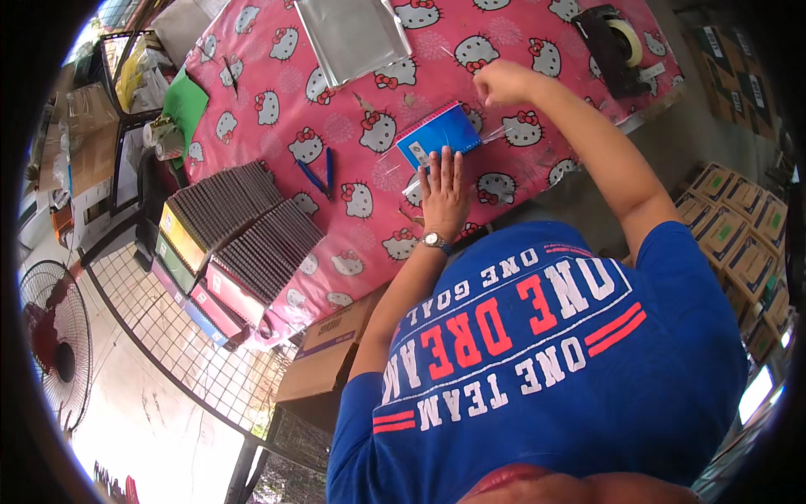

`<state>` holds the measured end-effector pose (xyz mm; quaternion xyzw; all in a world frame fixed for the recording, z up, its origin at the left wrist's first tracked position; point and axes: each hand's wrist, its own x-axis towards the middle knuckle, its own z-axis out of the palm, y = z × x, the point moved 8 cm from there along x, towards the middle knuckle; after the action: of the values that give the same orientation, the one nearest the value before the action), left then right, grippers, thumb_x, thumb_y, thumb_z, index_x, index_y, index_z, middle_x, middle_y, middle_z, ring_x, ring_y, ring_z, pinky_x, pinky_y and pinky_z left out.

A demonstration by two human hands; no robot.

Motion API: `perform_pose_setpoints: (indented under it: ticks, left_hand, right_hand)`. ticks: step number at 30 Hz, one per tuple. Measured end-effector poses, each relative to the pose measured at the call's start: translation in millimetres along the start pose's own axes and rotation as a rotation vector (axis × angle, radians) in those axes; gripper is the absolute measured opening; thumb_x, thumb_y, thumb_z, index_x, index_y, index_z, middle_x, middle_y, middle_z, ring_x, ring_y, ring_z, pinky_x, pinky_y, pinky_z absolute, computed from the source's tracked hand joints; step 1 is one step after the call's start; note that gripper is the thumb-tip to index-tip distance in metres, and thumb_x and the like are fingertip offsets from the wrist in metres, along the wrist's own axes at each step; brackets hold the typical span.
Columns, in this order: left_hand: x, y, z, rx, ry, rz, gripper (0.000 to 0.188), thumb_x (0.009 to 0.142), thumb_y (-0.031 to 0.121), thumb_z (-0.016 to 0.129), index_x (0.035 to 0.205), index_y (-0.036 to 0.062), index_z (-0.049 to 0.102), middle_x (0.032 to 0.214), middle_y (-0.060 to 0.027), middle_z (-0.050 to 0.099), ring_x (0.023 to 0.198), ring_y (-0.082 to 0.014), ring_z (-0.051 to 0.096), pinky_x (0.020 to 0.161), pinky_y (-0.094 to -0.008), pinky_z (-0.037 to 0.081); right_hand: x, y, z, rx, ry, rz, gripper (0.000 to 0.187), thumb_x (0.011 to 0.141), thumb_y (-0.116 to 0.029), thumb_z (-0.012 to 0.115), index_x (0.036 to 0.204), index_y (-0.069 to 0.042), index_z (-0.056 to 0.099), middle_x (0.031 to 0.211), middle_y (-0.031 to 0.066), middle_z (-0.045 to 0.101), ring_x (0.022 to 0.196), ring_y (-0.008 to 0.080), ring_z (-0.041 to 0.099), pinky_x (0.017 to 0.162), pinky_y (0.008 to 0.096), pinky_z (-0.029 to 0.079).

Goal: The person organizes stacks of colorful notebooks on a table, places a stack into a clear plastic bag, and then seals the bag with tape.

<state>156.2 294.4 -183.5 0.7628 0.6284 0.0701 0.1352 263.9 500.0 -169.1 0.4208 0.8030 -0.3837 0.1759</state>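
A small blue notebook [445, 133] with a pink spiral edge lies on the table, and clear plastic film [495, 134] sticks out past its sides. My left hand [445, 189], with a watch at the wrist, lies flat with fingers stretched over the notebook's near edge. Beyond the notebook's far right corner, my right hand [506, 82] is held with fingers curled together. Whatever it pinches, if anything, is too small or hidden to make out. A pair of blue-handled pliers [318, 175] lies to the left of the notebook.
Clear plastic sleeves [353, 38] lie at the far side of the pink patterned tablecloth [277, 76]. A black tape dispenser [617, 55] stands far right. Stacked spiral notebooks [239, 239] fill the left edge, near a green sheet [185, 107]. A cardboard box [323, 357] sits below the table edge.
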Motion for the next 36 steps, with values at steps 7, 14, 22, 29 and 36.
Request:
perform_pose_setpoints:
  ticks: [7, 14, 22, 29, 36]
  left_hand:
    - [-2.1, 1.8, -1.6, -0.029, -0.014, -0.022, 0.076, 0.086, 0.039, 0.059, 0.147, 0.0113, 0.024, 0.155, -0.0104, 0.018, 0.144, -0.03, 0.01, 0.115, -0.0529, 0.006]
    - [-13.9, -3.1, 4.3, -0.002, 0.029, -0.095, 0.077, 0.087, 0.039, 0.058, 0.148, 0.0096, 0.022, 0.155, -0.01, 0.017, 0.145, -0.0285, 0.01, 0.114, -0.0548, 0.001]
    - [-21.3, -4.1, -0.8, 0.003, -0.005, -0.081, 0.073, 0.086, 0.036, 0.057, 0.147, 0.0089, 0.026, 0.153, -0.0083, 0.024, 0.144, -0.0248, 0.016, 0.113, -0.0569, 0.001]
    - [3.8, -9.3, -23.8, -0.02, 0.092, -0.045, 0.049, 0.087, 0.023, 0.055, 0.134, 0.0111, 0.048, 0.144, -0.0055, 0.041, 0.135, -0.0231, 0.035, 0.113, -0.0563, 0.008]
    - [11.5, -42.6, -49.2, -0.342, 0.334, -0.181, 0.038, 0.08, 0.008, 0.064, 0.116, 0.0091, 0.057, 0.128, -0.013, 0.047, 0.121, -0.0314, 0.042, 0.105, -0.0454, 0.028]
  right_hand:
    - [71.6, -88.0, 28.3, 0.007, -0.044, -0.26, 0.046, 0.091, -0.05, 0.047, 0.105, -0.01, 0.067, 0.103, 0.0148, 0.066, 0.101, 0.0305, 0.062, 0.086, 0.0446, 0.047]
    - [82.5, -99.7, 54.2, -0.005, -0.357, -0.099, 0.057, 0.088, -0.06, 0.043, 0.115, -0.016, 0.067, 0.119, 0.0096, 0.063, 0.116, 0.0315, 0.055, 0.094, 0.0652, 0.033]
    - [105.6, -101.4, 26.6, 0.002, 0.12, -0.227, 0.027, 0.086, -0.031, 0.057, 0.103, -0.014, 0.071, 0.108, 0.0108, 0.066, 0.106, 0.0289, 0.06, 0.093, 0.0427, 0.045]
    - [100.7, -103.4, 3.9, -0.401, 0.455, -0.27, 0.018, 0.081, -0.021, 0.063, 0.098, -0.018, 0.067, 0.119, 0.0037, 0.055, 0.116, 0.0251, 0.052, 0.101, 0.0495, 0.032]
    - [40.1, -99.5, -27.1, -0.118, 0.642, -0.318, 0.026, 0.08, -0.021, 0.064, 0.103, -0.016, 0.054, 0.112, 0.0031, 0.06, 0.115, 0.0209, 0.052, 0.101, 0.0491, 0.026]
